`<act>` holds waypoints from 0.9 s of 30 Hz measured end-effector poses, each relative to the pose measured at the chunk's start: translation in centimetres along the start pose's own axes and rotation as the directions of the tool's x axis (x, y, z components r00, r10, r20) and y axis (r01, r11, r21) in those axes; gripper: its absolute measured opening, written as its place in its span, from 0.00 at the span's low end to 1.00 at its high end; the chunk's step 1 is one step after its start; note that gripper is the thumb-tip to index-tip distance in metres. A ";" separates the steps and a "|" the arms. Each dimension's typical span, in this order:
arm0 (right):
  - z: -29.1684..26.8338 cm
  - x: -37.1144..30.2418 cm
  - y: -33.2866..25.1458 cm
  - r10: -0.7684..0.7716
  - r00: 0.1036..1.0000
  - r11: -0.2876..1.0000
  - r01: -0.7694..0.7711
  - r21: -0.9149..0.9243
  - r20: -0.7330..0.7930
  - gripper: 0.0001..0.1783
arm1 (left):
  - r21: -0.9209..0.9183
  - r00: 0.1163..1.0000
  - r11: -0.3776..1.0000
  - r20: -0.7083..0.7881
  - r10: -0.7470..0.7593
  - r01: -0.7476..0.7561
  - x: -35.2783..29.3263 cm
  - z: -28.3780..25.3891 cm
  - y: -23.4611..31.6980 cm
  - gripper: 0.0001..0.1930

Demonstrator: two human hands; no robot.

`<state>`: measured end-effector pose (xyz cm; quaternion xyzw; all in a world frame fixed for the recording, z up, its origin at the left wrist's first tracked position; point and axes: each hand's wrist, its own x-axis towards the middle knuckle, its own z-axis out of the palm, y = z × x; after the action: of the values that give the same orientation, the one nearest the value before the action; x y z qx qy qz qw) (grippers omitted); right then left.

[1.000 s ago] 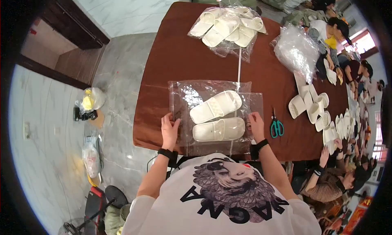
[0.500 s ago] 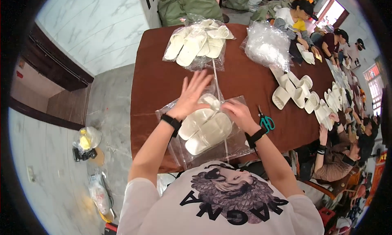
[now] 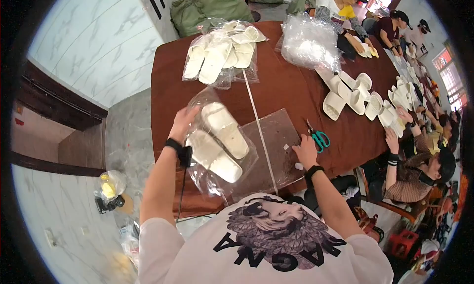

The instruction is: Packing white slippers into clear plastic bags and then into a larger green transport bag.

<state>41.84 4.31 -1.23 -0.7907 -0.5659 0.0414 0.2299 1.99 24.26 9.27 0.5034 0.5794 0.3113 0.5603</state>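
A clear plastic bag [image 3: 208, 95] holds a pair of cream slippers [image 3: 222, 127], lying tilted in front of me. My left hand [image 3: 183, 122] grips the bag's left edge, its fingers closed on the film. Partly under the bag lies a dark flat board [image 3: 274, 136], crossed by a white strip [image 3: 258, 123]. My right hand [image 3: 307, 150] rests at the board's right edge, fingers apart and holding nothing I can see. Just right of it lie teal-handled scissors [image 3: 320, 139]. A small white scrap [image 3: 298, 166] sits near that hand.
More bagged slippers [image 3: 217, 54] are piled at the table's far left. A heap of clear plastic bags [image 3: 311, 42] lies at the back. Loose slippers [image 3: 355, 96] line the right side, where a person in brown [image 3: 407, 185] handles some. Other people sit beyond. The tablecloth [image 3: 170, 76] is brown.
The bagged slippers have turned and shifted left with my left hand, uncovering the board. My right hand has left the bag and moved right and down, nearer the scissors.
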 end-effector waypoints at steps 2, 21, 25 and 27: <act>0.5 -0.3 -0.6 0.047 0.999 0.999 -0.047 -0.018 -0.016 0.13 | -0.187 0.995 0.980 0.064 0.079 -0.065 -0.1 -3.6 -6.8 0.15; -18.4 45.9 2.4 -0.385 0.900 0.745 0.173 -0.644 -0.203 0.05 | 0.338 0.745 0.893 -0.668 0.003 0.299 -5.0 -1.0 -16.9 0.24; -16.0 55.3 4.2 -0.388 0.873 0.810 0.169 -0.562 -0.297 0.05 | 0.241 0.745 0.935 -0.666 -0.035 0.260 -5.3 -1.0 -17.5 0.28; -13.5 60.4 6.7 -0.369 0.866 0.800 0.112 -0.589 -0.336 0.09 | 0.131 0.722 0.959 -0.685 -0.095 0.251 -4.9 -0.6 -18.0 0.27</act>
<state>73.67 53.54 19.83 -0.7306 -0.5857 -0.3312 0.1160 -3.50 14.40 -5.62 0.3577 0.8169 0.3535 0.2824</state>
